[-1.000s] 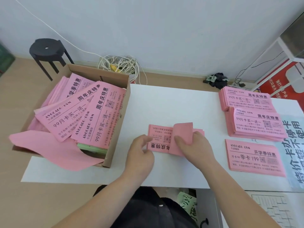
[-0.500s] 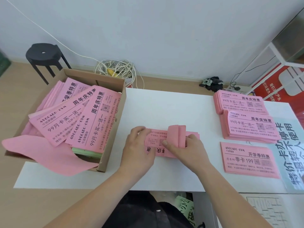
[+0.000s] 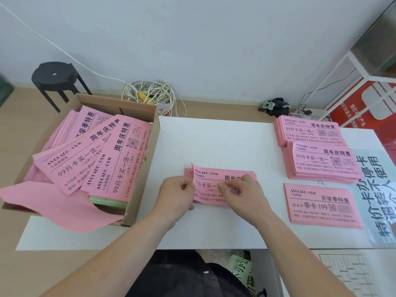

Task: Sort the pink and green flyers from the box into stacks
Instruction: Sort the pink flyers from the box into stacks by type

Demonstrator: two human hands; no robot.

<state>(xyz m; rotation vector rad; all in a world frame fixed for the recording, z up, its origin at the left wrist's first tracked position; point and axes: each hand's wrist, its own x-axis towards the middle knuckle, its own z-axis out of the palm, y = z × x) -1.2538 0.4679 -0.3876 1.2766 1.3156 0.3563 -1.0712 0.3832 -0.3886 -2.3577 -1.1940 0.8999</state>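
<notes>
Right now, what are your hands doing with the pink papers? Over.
Left grip, right grip: both pinch pink flyer bundle on white table. Green flyers low in box. Nothing in the way.

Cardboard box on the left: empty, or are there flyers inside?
Not empty. Pink flyers pile up in the cardboard box, with green ones showing underneath.

The single head-worn camera looks forward and steeply down, close above the white tabletop (image 3: 214, 142), wall beyond.
</notes>
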